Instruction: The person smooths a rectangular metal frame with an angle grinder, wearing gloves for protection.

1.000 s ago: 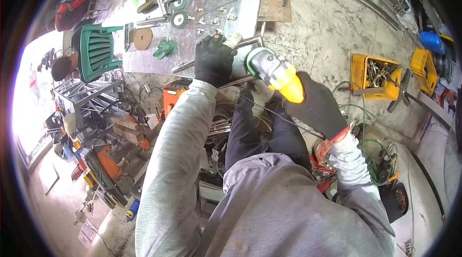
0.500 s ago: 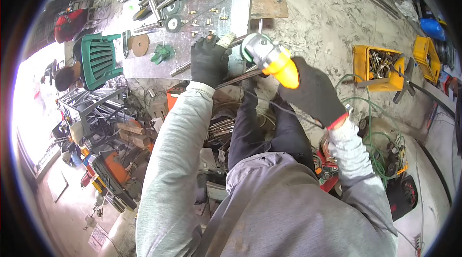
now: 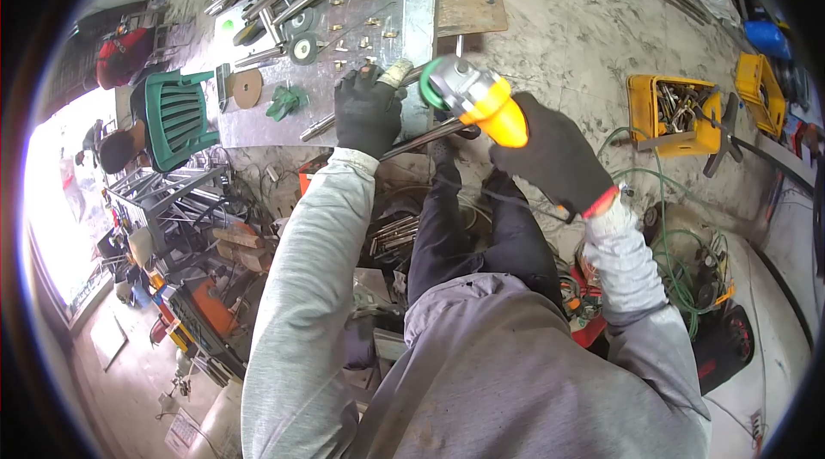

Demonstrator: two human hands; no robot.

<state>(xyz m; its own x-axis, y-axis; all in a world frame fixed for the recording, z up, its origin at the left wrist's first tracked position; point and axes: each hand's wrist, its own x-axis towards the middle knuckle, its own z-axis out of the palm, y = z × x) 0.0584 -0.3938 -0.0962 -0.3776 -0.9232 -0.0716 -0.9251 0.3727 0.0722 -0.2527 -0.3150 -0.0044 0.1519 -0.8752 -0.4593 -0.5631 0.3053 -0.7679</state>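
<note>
Grasping | left hand [image 3: 368, 113]: metal frame [image 3: 417, 142] | right hand [image 3: 550, 154]: yellow grinder [image 3: 491, 105] (now hiding the frame's corner, visible earlier)

Grey sleeves [image 3: 301, 287], black gloves [image 3: 368, 119], red cuff trim [image 3: 601, 203], dark trousers [image 3: 440, 240]

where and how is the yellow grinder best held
Probably by its yellow body, coming from the right, as the right hand holds it: the body forms a thick handle, and the green disc sits at the opposite, left end.

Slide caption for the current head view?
Gloved right hand grips a yellow grinder; gloved left hand holds metal tubing.
</note>
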